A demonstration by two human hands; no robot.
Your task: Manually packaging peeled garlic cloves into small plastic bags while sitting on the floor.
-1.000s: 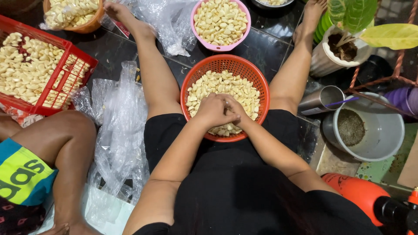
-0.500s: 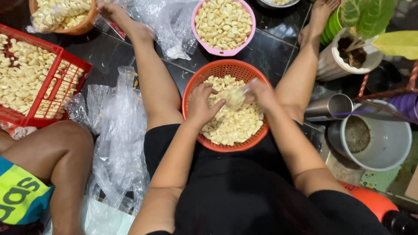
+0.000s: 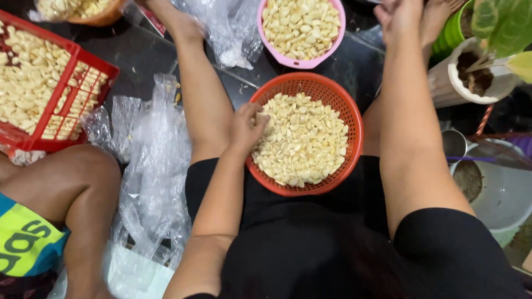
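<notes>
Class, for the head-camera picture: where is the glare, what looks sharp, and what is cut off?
Head view: glare on the clear plastic bags; peeled cloves in the orange basket are evenly lit and sharp; right hand is cropped at the top edge; left hand is sharp at the basket's rim.

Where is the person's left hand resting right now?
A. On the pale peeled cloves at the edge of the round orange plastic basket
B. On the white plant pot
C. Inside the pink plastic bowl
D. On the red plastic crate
A: the left hand lies on the cloves at the left rim of the round orange plastic basket, while the right hand is raised near the pink plastic bowl.
</notes>
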